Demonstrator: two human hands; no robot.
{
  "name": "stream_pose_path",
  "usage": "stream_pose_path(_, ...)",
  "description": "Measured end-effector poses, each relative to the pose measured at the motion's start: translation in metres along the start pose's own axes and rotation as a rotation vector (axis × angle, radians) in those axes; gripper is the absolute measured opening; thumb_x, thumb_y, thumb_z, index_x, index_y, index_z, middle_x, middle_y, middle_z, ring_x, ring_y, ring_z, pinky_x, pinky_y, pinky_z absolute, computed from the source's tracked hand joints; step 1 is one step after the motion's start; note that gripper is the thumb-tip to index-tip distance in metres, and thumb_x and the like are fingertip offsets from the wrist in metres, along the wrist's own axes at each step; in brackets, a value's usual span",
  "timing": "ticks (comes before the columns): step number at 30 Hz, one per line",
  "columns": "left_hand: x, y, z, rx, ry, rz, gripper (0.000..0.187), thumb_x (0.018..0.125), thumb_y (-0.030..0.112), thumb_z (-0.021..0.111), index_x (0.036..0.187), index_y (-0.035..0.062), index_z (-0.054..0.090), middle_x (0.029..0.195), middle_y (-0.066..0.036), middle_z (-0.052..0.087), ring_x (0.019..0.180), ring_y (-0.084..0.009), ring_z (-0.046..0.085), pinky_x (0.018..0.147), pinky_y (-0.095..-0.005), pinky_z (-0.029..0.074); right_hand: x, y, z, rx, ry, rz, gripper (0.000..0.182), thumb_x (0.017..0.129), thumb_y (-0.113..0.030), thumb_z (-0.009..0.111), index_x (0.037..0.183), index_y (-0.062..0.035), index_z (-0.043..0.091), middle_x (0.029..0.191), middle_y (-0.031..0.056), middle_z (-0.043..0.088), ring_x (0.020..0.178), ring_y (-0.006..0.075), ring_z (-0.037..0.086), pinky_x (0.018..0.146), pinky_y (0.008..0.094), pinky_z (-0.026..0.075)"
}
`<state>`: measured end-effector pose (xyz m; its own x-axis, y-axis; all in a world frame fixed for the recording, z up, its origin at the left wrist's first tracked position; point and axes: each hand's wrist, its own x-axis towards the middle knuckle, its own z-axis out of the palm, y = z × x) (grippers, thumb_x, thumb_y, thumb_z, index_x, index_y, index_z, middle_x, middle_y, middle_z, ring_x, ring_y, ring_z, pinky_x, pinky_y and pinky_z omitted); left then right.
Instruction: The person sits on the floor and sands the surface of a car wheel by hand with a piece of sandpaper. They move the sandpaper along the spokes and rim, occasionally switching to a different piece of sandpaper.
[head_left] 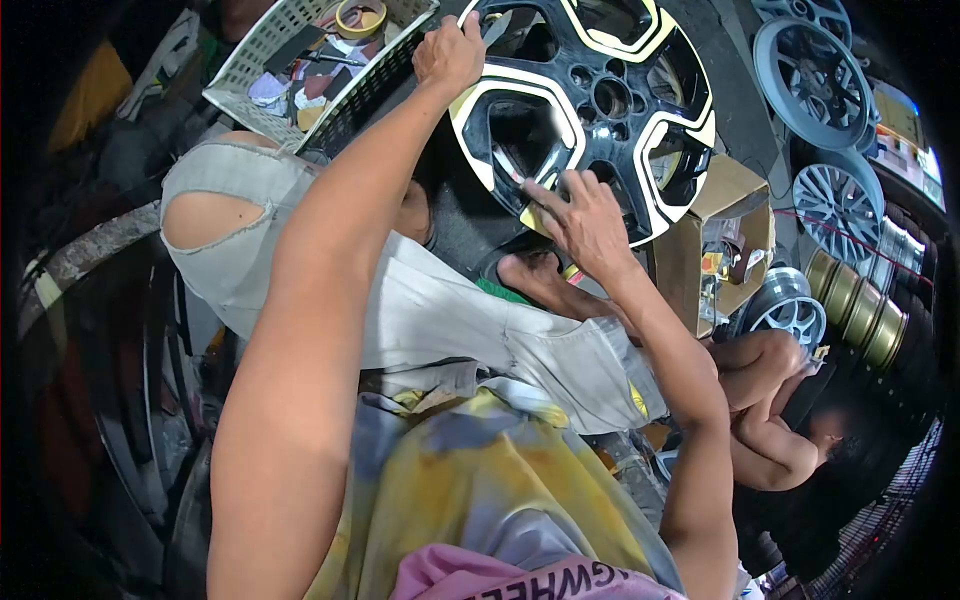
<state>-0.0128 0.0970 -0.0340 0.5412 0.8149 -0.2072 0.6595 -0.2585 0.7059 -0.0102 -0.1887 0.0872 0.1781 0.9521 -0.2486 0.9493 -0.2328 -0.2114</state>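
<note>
A black alloy wheel (645, 128) with pale yellow-white bands along its spokes and rim lies face up in front of me. My left hand (450, 55) grips its upper left edge, the fingers curled over the rim. At the wheel's lower edge is my right hand (585, 222), its index finger stretched out and touching the pale band beside a spoke opening. Nothing shows in this hand, and its fingers are apart; the underside of the palm is hidden.
A white plastic basket (260, 120) at upper left holds a tape roll (360, 18) and scraps. An open cardboard box (680, 265) stands right of the wheel. Grey wheels (810, 80) and gold rims (855, 305) line the right side. Another person (770, 440) crouches at right.
</note>
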Motion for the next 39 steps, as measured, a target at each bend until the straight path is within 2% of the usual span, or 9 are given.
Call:
stream_pose_path(2,-0.002,0.001,-0.004,0.019,-0.012,0.001,0.062,0.106,0.053,0.039,0.124,0.0009,0.067,0.115,-0.031,0.07,0.114,-0.0493,0.065,0.102,-0.0561,0.049,0.002,0.0,0.003,-0.101,0.064,0.165,0.049,0.09,-0.026,0.07,0.137,-0.0134,0.066,0.105,0.0135,0.053,0.095,0.0283,0.051,0.082,0.0385,0.044)
stream_pose_path(5,0.001,0.002,-0.002,0.009,0.02,0.033,0.062,0.106,0.053,0.038,0.125,0.0007,0.066,0.115,-0.031,0.07,0.114,-0.0489,0.066,0.102,-0.0559,0.049,0.0,-0.04,-0.009,-0.127,0.064,0.169,0.054,0.086,-0.027,0.073,0.134,-0.0062,0.065,0.104,0.0087,0.055,0.097,0.0248,0.053,0.08,0.0382,0.043)
stream_pose_path(6,0.002,0.002,-0.003,0.027,0.006,0.017,0.063,0.106,0.054,0.038,0.125,0.0008,0.066,0.115,-0.031,0.07,0.114,-0.0488,0.066,0.102,-0.0557,0.049,-0.007,-0.043,0.034,-0.064,0.223,0.197,0.056,0.086,-0.024,0.072,0.134,0.0022,0.063,0.1,0.013,0.056,0.095,0.0287,0.054,0.081,0.0411,0.044)
stream_pose_path(7,0.002,0.002,-0.003,0.046,-0.01,-0.001,0.063,0.106,0.054,0.038,0.125,0.0008,0.066,0.116,-0.032,0.07,0.114,-0.0488,0.066,0.102,-0.0556,0.049,-0.01,-0.06,0.042,0.033,0.184,0.244,0.057,0.086,-0.018,0.07,0.137,0.005,0.059,0.097,0.0144,0.056,0.093,0.0312,0.056,0.081,0.0437,0.045)
stream_pose_path(14,-0.002,0.003,-0.005,0.069,-0.006,0.022,0.064,0.106,0.054,0.036,0.126,0.0006,0.065,0.116,-0.032,0.069,0.114,-0.05,0.065,0.102,-0.0556,0.048,0.004,-0.083,0.066,0.114,0.268,0.509,0.053,0.092,-0.009,0.061,0.139,0.0126,0.051,0.094,0.0194,0.061,0.089,0.0347,0.063,0.078,0.0461,0.052)
stream_pose_path(21,0.002,0.001,-0.004,0.081,0.003,0.038,0.064,0.106,0.053,0.035,0.127,0.0003,0.064,0.116,-0.033,0.069,0.115,-0.0496,0.064,0.102,-0.0556,0.047,0.009,-0.09,0.064,0.174,0.297,0.564,0.052,0.092,-0.01,0.061,0.137,0.0133,0.052,0.095,0.0185,0.062,0.087,0.034,0.064,0.076,0.0449,0.053)
stream_pose_path(31,0.0,0.002,-0.006,0.082,0.001,0.044,0.062,0.106,0.052,0.037,0.124,0.0004,0.066,0.117,-0.033,0.069,0.115,-0.0494,0.064,0.103,-0.0548,0.047,-0.037,-0.089,0.047,0.454,0.388,0.46,0.036,0.096,-0.013,0.064,0.129,-0.0006,0.066,0.092,0.0158,0.063,0.09,0.0347,0.063,0.079,0.0452,0.05)
stream_pose_path(35,0.004,0.001,-0.001,0.063,0.02,0.073,0.063,0.107,0.051,0.036,0.125,-0.0009,0.065,0.119,-0.033,0.068,0.117,-0.0496,0.063,0.105,-0.0547,0.045,-0.033,-0.078,0.053,0.376,0.424,0.357,0.043,0.095,-0.013,0.067,0.137,-0.0074,0.064,0.091,0.0114,0.06,0.086,0.0304,0.059,0.078,0.0421,0.046)
stream_pose_path(39,0.003,0.001,-0.005,0.095,0.004,0.059,0.063,0.106,0.051,0.038,0.127,-0.0016,0.065,0.116,-0.032,0.07,0.115,-0.0498,0.064,0.103,-0.0545,0.047,-0.037,-0.061,0.052,0.162,0.284,0.249,0.052,0.089,-0.012,0.069,0.14,-0.0097,0.061,0.097,0.0071,0.059,0.091,0.0248,0.055,0.081,0.0391,0.042)
